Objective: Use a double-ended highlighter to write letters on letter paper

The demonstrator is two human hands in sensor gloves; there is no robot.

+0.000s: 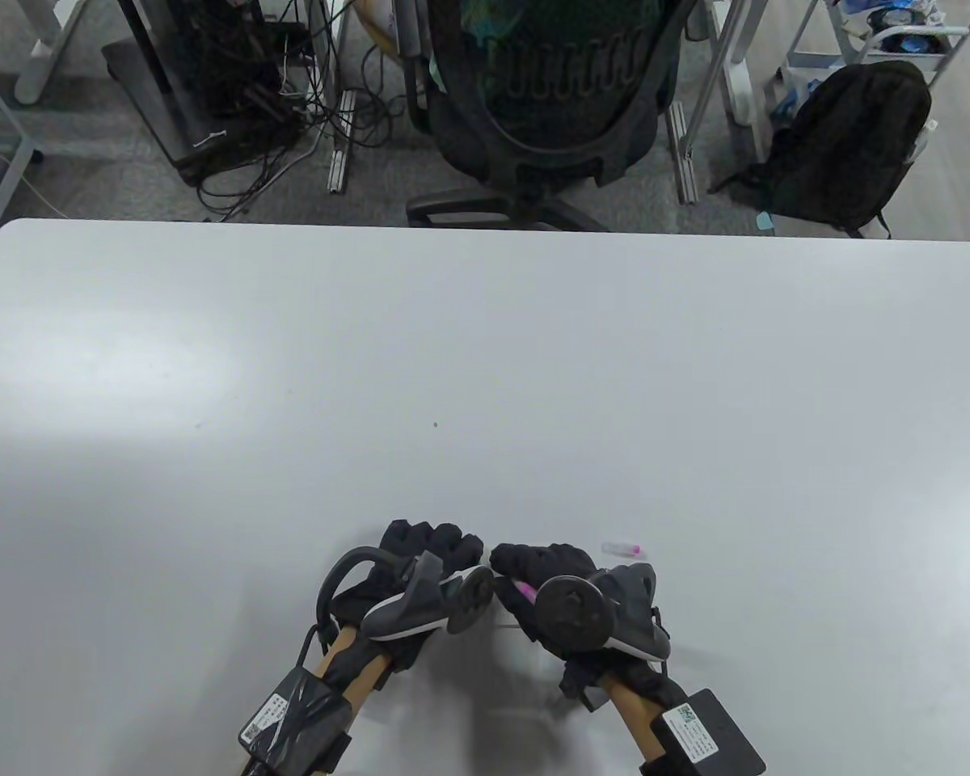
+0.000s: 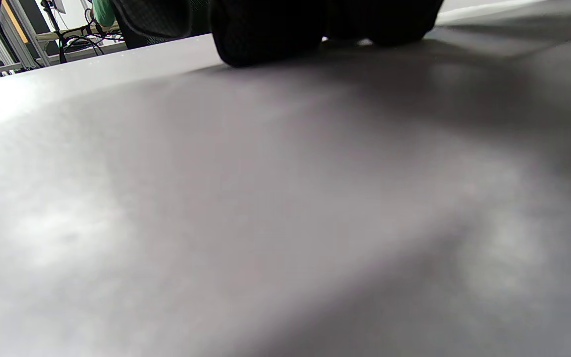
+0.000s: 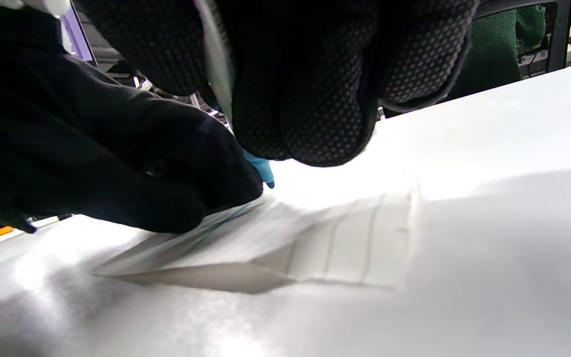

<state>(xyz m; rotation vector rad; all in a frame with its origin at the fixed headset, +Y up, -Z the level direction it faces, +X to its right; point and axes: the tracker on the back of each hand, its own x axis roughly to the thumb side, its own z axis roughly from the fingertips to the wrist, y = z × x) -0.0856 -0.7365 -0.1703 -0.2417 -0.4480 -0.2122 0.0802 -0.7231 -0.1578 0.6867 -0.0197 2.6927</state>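
Dotted black glove fingertips (image 3: pixel 315 99) fill the top of the right wrist view, curled round a pale highlighter barrel that runs down between them to a blue tip (image 3: pixel 264 171). That tip sits just above a small lined sheet of white letter paper (image 3: pixel 355 243), whose near edge lifts off the table and throws a shadow. Faint bluish strokes show on the sheet under the tip, too blurred to read. Beside them the left hand (image 3: pixel 92 163) lies low, its fingertips pressed on the paper's left part.

From above, the paper is almost wholly hidden under the two hands, and the blue tip cannot be seen at all; only a pink stretch of the double-ended highlighter (image 1: pixel 525 592) shows behind the right hand (image 1: pixel 546 570). A small clear cap with a pink end (image 1: pixel 624 549) lies on the white table (image 1: pixel 485 388) just beyond the right hand, apart from it.

In the left wrist view only dark blurred fingertips (image 2: pixel 265 34) touch the tabletop at the upper edge; the paper is not to be made out there.

Both hands sit knuckle to knuckle near the table's near edge, fingers bent downward, forearms angling out toward the bottom corners, a grey tracker on the back of each.
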